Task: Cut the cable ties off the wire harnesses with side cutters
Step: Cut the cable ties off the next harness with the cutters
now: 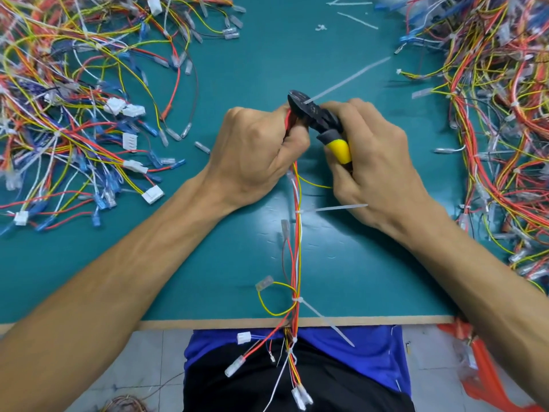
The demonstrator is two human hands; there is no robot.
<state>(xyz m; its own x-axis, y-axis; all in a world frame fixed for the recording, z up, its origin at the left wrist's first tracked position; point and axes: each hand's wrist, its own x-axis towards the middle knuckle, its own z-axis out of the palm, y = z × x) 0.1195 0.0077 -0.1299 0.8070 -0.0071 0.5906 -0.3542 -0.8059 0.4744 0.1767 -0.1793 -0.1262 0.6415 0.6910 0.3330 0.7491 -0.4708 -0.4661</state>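
My left hand [255,150] is closed around the top of a thin wire harness [297,248] of red, yellow and white wires that runs down the mat and over the table edge. My right hand [374,162] grips side cutters [315,117] with yellow and grey handles. The dark jaws sit right at my left fist, at the base of a white cable tie [347,80] whose long tail sticks up to the right. Two more white ties [335,208] [300,300] are still around the harness lower down, tails pointing right.
A heap of loose coloured wires with white connectors [89,114] covers the left of the teal mat [252,63]. Another dense heap [499,114] fills the right side. Cut tie scraps [356,19] lie at the far edge. The table's front edge [356,321] is near my lap.
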